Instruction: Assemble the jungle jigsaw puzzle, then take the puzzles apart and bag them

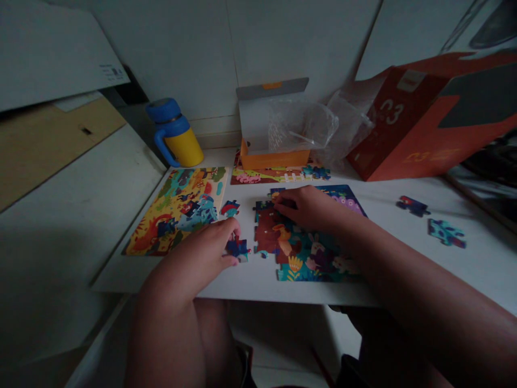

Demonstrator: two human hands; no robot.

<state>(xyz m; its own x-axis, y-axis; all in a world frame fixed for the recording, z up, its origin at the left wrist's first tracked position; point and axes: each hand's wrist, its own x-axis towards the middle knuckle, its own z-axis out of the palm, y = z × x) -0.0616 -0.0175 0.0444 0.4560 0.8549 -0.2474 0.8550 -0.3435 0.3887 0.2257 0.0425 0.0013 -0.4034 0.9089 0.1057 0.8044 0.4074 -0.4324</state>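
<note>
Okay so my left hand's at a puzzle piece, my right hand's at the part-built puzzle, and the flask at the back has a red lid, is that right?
Not quite: the head view shows that the flask has a blue lid, not a red one. Your left hand at a puzzle piece and right hand at the part-built puzzle are correct.
</note>
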